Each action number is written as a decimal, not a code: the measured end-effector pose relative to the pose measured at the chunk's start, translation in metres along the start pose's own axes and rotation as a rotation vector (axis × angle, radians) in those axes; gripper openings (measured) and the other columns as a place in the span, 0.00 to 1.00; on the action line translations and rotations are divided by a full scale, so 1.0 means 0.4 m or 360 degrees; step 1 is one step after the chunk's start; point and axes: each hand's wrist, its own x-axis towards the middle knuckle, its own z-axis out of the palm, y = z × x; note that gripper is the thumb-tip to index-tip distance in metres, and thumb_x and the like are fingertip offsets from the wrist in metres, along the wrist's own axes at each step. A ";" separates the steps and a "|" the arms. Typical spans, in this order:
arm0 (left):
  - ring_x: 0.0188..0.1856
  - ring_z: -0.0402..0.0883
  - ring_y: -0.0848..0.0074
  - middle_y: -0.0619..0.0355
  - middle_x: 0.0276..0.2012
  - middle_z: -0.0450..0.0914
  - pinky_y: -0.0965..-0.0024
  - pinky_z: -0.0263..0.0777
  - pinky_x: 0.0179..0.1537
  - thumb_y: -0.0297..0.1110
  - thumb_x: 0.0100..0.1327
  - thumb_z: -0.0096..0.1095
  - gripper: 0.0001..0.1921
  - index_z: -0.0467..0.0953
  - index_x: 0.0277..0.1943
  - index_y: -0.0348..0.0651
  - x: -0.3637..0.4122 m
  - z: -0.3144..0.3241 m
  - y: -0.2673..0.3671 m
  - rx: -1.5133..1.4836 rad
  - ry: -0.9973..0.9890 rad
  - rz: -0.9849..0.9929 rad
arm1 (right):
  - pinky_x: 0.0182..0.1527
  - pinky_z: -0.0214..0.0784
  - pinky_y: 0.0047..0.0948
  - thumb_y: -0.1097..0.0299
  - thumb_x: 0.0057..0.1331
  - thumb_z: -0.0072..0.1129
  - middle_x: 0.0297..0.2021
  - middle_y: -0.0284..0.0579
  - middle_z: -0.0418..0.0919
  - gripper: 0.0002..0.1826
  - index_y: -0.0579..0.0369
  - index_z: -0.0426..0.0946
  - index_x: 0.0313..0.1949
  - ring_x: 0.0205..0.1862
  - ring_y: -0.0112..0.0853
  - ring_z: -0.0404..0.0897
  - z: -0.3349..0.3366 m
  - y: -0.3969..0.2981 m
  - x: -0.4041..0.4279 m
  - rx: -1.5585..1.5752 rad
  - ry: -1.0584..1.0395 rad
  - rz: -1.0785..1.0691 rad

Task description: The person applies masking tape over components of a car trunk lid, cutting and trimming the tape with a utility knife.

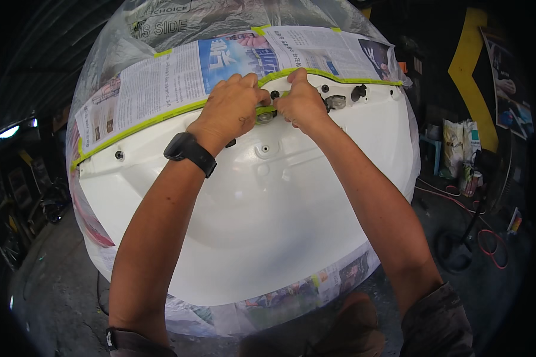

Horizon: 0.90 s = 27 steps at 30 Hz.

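Observation:
In front of me is a white car tailgate panel (250,214), with newspaper (161,89) masked along its upper edge by yellow-green masking tape (169,117). Both hands meet at the recess in the upper middle of the panel. My left hand (230,105), with a black watch (190,154) on the wrist, pinches a short strip of the same tape (264,109) over a small clear lamp (264,118). My right hand (301,102) closes on the tape just beside it, its thumb side near the taped edge. The fingers hide part of the strip. A second clear lamp (337,102) shows to the right.
Clear plastic sheeting (232,13) covers the car above the newspaper. More newspaper (303,290) borders the panel's lower edge. Black fittings (358,93) protrude from the recess. At right are bags (459,147), a blue stool (433,151) and a red hose (493,250) on the floor.

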 end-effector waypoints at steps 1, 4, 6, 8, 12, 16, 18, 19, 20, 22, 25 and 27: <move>0.45 0.75 0.63 0.56 0.39 0.75 0.60 0.71 0.50 0.14 0.55 0.56 0.20 0.86 0.45 0.49 0.000 0.001 0.001 0.0004 -0.0002 0.0001 | 0.50 0.77 0.42 0.71 0.55 0.67 0.43 0.63 0.82 0.35 0.62 0.57 0.58 0.47 0.52 0.84 0.002 0.002 0.002 -0.0017 0.0009 -0.0016; 0.44 0.74 0.63 0.57 0.40 0.75 0.61 0.70 0.49 0.15 0.56 0.57 0.20 0.86 0.45 0.50 0.003 0.005 0.008 0.0085 0.0017 0.0044 | 0.49 0.77 0.43 0.69 0.57 0.68 0.42 0.62 0.82 0.35 0.63 0.56 0.58 0.46 0.52 0.84 0.004 0.007 0.005 -0.0114 0.0055 -0.0068; 0.44 0.74 0.64 0.57 0.40 0.75 0.62 0.70 0.48 0.15 0.57 0.57 0.20 0.86 0.46 0.50 0.001 0.002 0.012 0.0139 0.0021 0.0094 | 0.48 0.78 0.44 0.67 0.58 0.67 0.42 0.62 0.82 0.34 0.63 0.57 0.57 0.45 0.52 0.84 -0.007 0.004 -0.001 -0.0163 0.0051 -0.0106; 0.44 0.74 0.64 0.57 0.40 0.76 0.62 0.70 0.47 0.16 0.57 0.56 0.20 0.86 0.46 0.50 0.001 -0.001 0.018 0.0169 0.0006 0.0096 | 0.46 0.78 0.45 0.64 0.60 0.67 0.41 0.62 0.82 0.33 0.63 0.57 0.57 0.45 0.52 0.85 -0.026 -0.004 -0.018 -0.0208 0.0043 -0.0145; 0.45 0.74 0.64 0.57 0.41 0.76 0.62 0.70 0.48 0.16 0.57 0.57 0.20 0.86 0.48 0.49 0.007 -0.007 0.025 0.0248 -0.0040 0.0104 | 0.42 0.78 0.47 0.60 0.65 0.62 0.37 0.60 0.83 0.27 0.63 0.63 0.55 0.40 0.52 0.85 -0.125 0.002 -0.043 -0.0585 0.0407 -0.0500; 0.45 0.74 0.64 0.57 0.41 0.76 0.63 0.69 0.49 0.15 0.56 0.58 0.21 0.86 0.48 0.50 -0.001 -0.002 0.017 0.0173 0.0018 0.0105 | 0.46 0.75 0.42 0.67 0.61 0.64 0.49 0.54 0.79 0.21 0.55 0.71 0.53 0.47 0.45 0.82 -0.136 0.041 -0.080 -0.0651 0.0483 -0.0913; 0.45 0.74 0.63 0.57 0.41 0.76 0.63 0.69 0.49 0.15 0.56 0.58 0.21 0.86 0.48 0.49 -0.007 -0.015 0.013 0.0056 -0.0011 0.0045 | 0.60 0.64 0.40 0.73 0.55 0.67 0.62 0.46 0.69 0.18 0.49 0.78 0.46 0.60 0.40 0.70 -0.088 0.075 -0.085 -0.0656 0.0423 -0.1479; 0.45 0.74 0.63 0.57 0.41 0.76 0.63 0.69 0.49 0.15 0.56 0.58 0.21 0.86 0.48 0.49 -0.004 -0.013 0.012 0.0056 -0.0009 0.0055 | 0.60 0.64 0.40 0.73 0.55 0.67 0.62 0.46 0.69 0.18 0.49 0.78 0.46 0.60 0.40 0.70 -0.070 0.097 -0.078 -0.0658 0.0432 -0.1473; 0.45 0.74 0.63 0.56 0.41 0.76 0.62 0.69 0.50 0.15 0.55 0.58 0.21 0.86 0.47 0.47 -0.001 -0.008 0.011 0.0012 -0.0054 0.0022 | 0.63 0.60 0.42 0.73 0.55 0.67 0.62 0.47 0.69 0.16 0.50 0.79 0.44 0.62 0.41 0.68 -0.053 0.117 -0.070 -0.0695 0.0476 -0.1542; 0.46 0.73 0.62 0.56 0.41 0.75 0.62 0.68 0.51 0.14 0.53 0.57 0.21 0.86 0.47 0.46 0.000 -0.010 0.008 -0.0016 -0.0097 -0.0011 | 0.67 0.53 0.45 0.73 0.54 0.68 0.63 0.47 0.68 0.11 0.50 0.81 0.39 0.66 0.44 0.62 -0.031 0.138 -0.055 -0.0679 0.0504 -0.1558; 0.47 0.73 0.61 0.55 0.42 0.75 0.61 0.67 0.53 0.13 0.51 0.54 0.22 0.84 0.46 0.44 -0.003 -0.016 -0.001 -0.0131 -0.0091 0.0005 | 0.68 0.52 0.46 0.73 0.53 0.68 0.63 0.47 0.68 0.11 0.50 0.81 0.38 0.66 0.45 0.62 -0.011 0.148 -0.032 -0.0604 0.0622 -0.1569; 0.47 0.72 0.60 0.55 0.43 0.75 0.60 0.66 0.55 0.13 0.49 0.53 0.23 0.83 0.46 0.43 -0.004 -0.021 -0.006 -0.0274 -0.0070 0.0008 | 0.68 0.52 0.46 0.73 0.54 0.68 0.63 0.46 0.68 0.10 0.51 0.82 0.37 0.66 0.44 0.63 -0.001 0.145 -0.020 -0.0585 0.0663 -0.1594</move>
